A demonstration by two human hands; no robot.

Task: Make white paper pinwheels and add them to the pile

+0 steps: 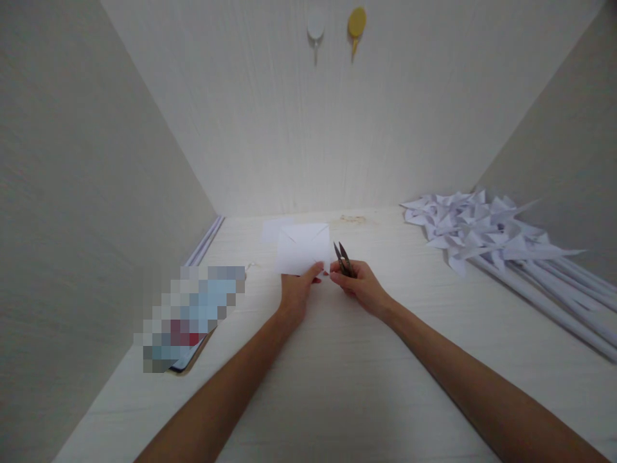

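Fingers (315,271) of the left hand (296,290) pinch the lower edge of a folded white paper (303,249), thumb on top, holding it raised just above the pale desk (337,360); fingers of the right hand (362,287) are curled around a small pair of dark snips (343,260), whose two blades point up and away and stand slightly parted, just beside the paper's lower right corner (whether they touch it cannot be told); both bare forearms reach in from the bottom of the frame; a second flat white sheet (274,229) lies on the desk behind the held paper; to the right, well apart from the hands, a heap of white paper pinwheels (475,226) lies with long white sticks (554,289) trailing toward the near right edge; at the left edge sits a blurred-out item (193,315) near a stack of white sheets (208,239) against the side wall; on the back wall hang a white hook (315,27) and a yellow hook (357,23).
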